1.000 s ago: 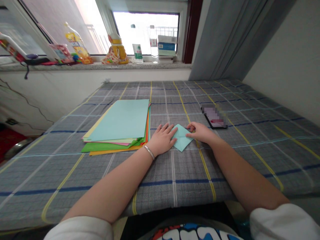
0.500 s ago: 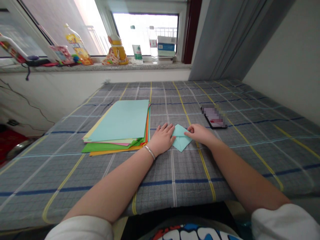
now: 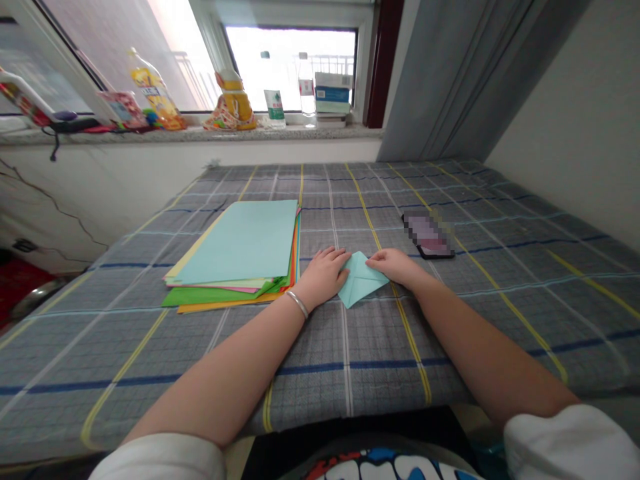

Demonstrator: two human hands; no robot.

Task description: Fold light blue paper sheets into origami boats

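Observation:
A folded piece of light blue paper [image 3: 361, 283], kite-like with creases across it, lies on the checked cloth [image 3: 320, 387]. On its left side rests my left hand [image 3: 324, 275], palm down with fingers stretched out and the thumb at the paper's edge. My right hand [image 3: 395, 265] pinches the paper's upper right edge between thumb and fingertips. A silver bracelet [image 3: 299, 304] circles my left wrist. Left of that hand is a stack of coloured paper [image 3: 240, 243], light blue on top, with green, orange and yellow sheets sticking out.
A phone [image 3: 430, 237] lies beyond my right hand. Along the windowsill [image 3: 280, 136] stand a yellow drink bottle [image 3: 155, 90], a green-and-white tube [image 3: 275, 107], a clear bottle [image 3: 307, 90] and a small stack of boxes [image 3: 333, 97]. A grey curtain [image 3: 450, 73] hangs at the right.
The folded paper has turned on the cloth, its lower point swinging left. My right hand has shifted slightly left along its edge; my left hand has barely moved.

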